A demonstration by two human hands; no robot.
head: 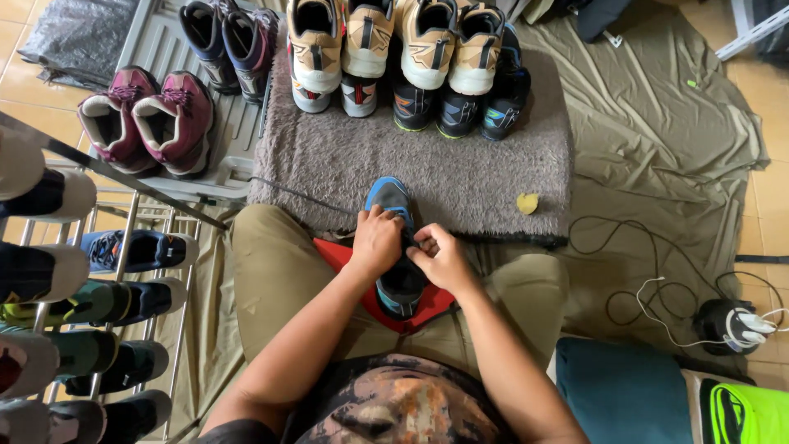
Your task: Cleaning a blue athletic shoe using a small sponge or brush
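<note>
Hands, left [376,242] and right [442,256], grip blue shoe [393,201]; shoe rows [411,57] beyond

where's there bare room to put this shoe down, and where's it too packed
Free: the grey rug between the shoe row and the blue shoe held by the left hand and right hand, apart from a yellow leaf; also the olive sheet right of the rug. Crowded: the rug's far edge, the shoe rack on the left, cables on the right.

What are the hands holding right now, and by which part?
Both hands are on the blue and black shoe in the lap. The left hand and right hand grip it at the lace area on top; the laces themselves are hidden by the fingers.
</note>
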